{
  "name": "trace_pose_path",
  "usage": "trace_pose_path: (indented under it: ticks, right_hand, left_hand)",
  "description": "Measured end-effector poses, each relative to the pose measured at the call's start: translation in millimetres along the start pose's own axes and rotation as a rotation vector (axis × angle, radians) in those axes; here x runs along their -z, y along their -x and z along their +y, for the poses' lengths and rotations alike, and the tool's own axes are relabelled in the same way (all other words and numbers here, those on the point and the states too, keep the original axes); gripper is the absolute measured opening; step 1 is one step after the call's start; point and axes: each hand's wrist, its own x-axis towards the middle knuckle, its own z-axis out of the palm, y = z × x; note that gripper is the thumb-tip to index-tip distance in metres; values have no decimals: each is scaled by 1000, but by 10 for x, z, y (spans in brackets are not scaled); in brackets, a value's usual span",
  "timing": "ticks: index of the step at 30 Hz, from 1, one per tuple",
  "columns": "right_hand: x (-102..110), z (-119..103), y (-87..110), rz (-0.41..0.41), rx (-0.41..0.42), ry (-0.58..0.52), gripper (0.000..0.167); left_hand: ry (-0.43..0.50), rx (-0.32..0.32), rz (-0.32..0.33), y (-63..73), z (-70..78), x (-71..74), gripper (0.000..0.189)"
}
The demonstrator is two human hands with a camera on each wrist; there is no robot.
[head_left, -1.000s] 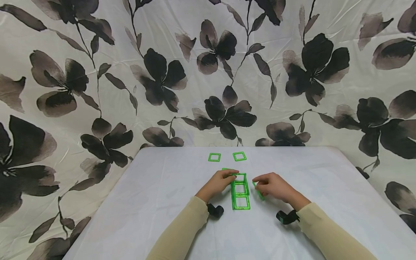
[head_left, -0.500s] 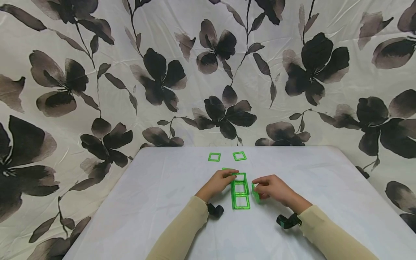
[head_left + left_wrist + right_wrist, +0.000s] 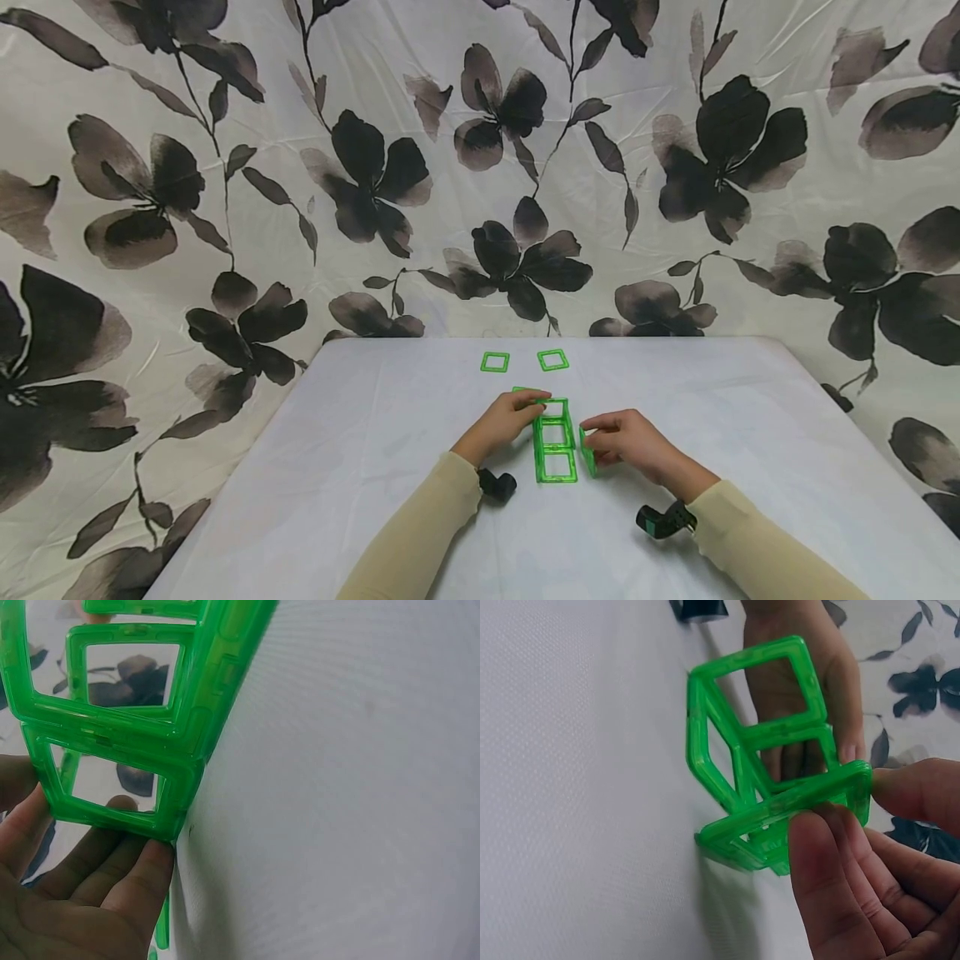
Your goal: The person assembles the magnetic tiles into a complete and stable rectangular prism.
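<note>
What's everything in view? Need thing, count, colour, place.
joined frame structure: 1 (frame total unclear), green, mid-table
held square frame: 1, green, just right of the structure
loose square frames: 2, green, near table's far edge
table: 1, white, under the frames
floral backdrop: 1, white with black-grey flowers, behind table
wrist cameras: 2, black, one per wrist
sleeves: 2, beige, both forearms
left hand: 1, bare, touching structure's far left
right hand: 1, bare, pinching held square frame

A tabletop workspace: white table (image 3: 315, 467) before floral-printed fabric (image 3: 420, 167); room type unclear.
</note>
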Motion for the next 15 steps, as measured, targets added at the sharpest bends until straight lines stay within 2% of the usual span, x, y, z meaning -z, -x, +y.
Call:
trace_pose_path:
  ticks: [8, 15]
  right_hand:
    - [-49, 36, 5, -16, 13, -84, 48]
    - [-103, 35, 8, 6, 16, -99, 47]
  left_hand:
    - [4, -2, 11, -23, -21, -7, 34]
    - [-10, -11, 19, -17, -19, -11, 34]
